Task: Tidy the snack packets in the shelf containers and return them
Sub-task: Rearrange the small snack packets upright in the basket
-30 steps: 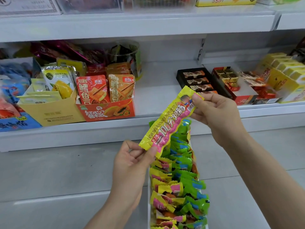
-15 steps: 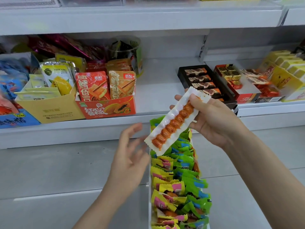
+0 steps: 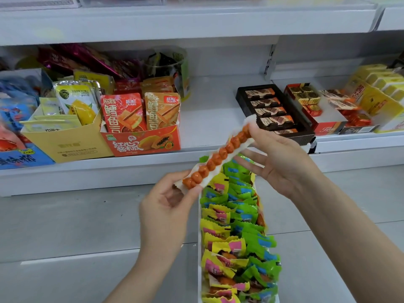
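Note:
A long snack packet with a clear back shows a row of orange balls and slants from lower left to upper right. My left hand pinches its lower end. My right hand pinches the upper end between thumb and forefinger, the other fingers spread under it. Below the packet a long narrow clear container holds several yellow and green packets in overlapping rows and runs toward me from the shelf edge.
The shelf holds a red carton of orange pouches, a yellow carton, blue bags at left, a black chocolate tray and yellow boxes at right. A bare gap lies mid-shelf. The grey floor lies below.
The packet was turned from its printed yellow-pink face to its clear back. My left hand let go, opened, then took the lower end again.

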